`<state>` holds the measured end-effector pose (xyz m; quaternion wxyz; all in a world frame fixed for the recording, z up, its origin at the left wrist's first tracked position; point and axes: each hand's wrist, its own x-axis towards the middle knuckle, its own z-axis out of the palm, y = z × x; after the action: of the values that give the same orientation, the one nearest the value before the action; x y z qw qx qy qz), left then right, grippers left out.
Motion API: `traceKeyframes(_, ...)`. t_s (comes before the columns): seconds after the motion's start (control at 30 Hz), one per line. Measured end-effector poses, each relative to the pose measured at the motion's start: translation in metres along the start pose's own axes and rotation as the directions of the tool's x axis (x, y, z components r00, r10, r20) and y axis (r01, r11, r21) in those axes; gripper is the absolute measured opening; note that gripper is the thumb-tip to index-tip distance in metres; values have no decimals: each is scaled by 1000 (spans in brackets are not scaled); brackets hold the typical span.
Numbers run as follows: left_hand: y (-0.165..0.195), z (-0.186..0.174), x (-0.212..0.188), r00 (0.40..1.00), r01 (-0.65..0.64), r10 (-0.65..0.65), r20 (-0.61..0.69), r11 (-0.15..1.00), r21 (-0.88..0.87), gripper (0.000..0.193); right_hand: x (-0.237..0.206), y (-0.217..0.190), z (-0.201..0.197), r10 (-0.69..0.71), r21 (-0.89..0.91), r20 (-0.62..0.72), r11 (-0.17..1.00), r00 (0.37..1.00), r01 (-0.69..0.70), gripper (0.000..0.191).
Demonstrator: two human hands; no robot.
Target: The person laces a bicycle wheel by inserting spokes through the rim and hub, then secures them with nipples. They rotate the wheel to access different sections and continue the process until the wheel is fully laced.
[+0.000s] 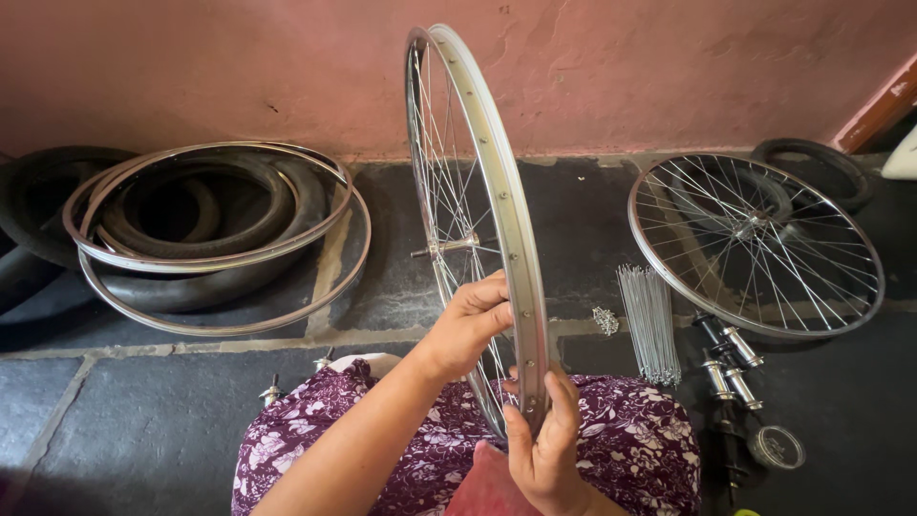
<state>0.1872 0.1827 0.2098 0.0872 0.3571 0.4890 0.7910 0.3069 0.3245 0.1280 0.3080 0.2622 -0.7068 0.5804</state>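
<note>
Both hands are gripping the upright silver spoked bicycle wheel [478, 220]: left hand [470, 325] closing around rim and spokes, right hand [544, 440] clasping the bottom rim; it looks light, stiff, with bendable spokes.

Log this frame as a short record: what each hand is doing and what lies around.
left hand: grips spokes of upright wheel near rim
right hand: holds the rim's lower edge
lap: purple flowered cloth
floor, right: spoked wheel lying flat, bundle of loose spokes, hubs
floor, left: bare rims on tyres
</note>
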Motion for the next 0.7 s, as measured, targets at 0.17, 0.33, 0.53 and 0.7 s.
traceKeyframes(0.17, 5, -9, 3, 990, 122, -117, 75, 991, -60, 29, 17, -13, -2, -27, -83, -20, 996, 999, 25, 73)
traceKeyframes(0.33, -4, -13, 6, 996, 73, -69, 59, 995, -63, 22, 80, -41, -22, -280, -539, -58, 817, 958, 206, 47)
traceKeyframes(0.53, -9, -3, 5, 996, 42, -59, -71, 975, -219, 17, 141, -84, -29, -308, -730, 89, 627, 947, 273, 24)
traceKeyframes(0.7, -10, 3, -3, 985, 78, -115, -125, 961, -266, 12, 140, -100, -29, -247, -720, 104, 650, 963, 244, 24)
